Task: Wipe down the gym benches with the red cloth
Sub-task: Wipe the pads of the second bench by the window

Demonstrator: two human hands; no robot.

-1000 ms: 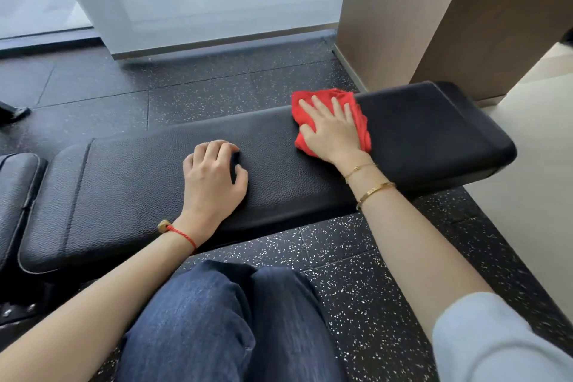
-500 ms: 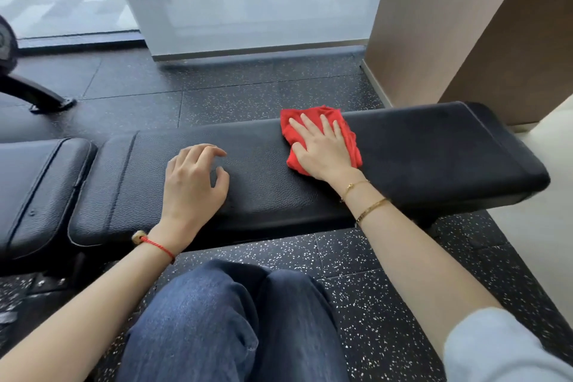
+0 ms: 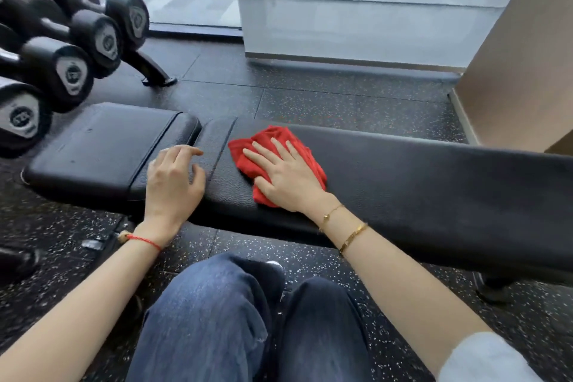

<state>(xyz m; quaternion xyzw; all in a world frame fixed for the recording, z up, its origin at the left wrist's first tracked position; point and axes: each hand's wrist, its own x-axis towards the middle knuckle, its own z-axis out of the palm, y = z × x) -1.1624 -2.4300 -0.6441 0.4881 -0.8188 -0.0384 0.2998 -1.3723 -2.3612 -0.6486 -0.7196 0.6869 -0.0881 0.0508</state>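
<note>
A long black padded gym bench (image 3: 418,183) runs across the view, with a shorter seat pad (image 3: 102,143) at its left end. The red cloth (image 3: 276,139) lies crumpled on the long pad near the gap between the pads. My right hand (image 3: 285,177) presses flat on the cloth with fingers spread. My left hand (image 3: 172,183) hovers at the left end of the long pad, beside the gap, fingers loosely curled and holding nothing.
A rack of black dumbbells (image 3: 71,49) stands at the far left, its foot (image 3: 155,71) on the speckled rubber floor. A glass wall (image 3: 356,9) runs behind and a brown panel (image 3: 521,71) rises at the right. My knees in jeans (image 3: 242,319) are in front.
My right hand has slid the cloth leftward along the long pad toward the gap. My left hand has shifted left too and lifted its fingers. The view has panned left, revealing the dumbbell rack.
</note>
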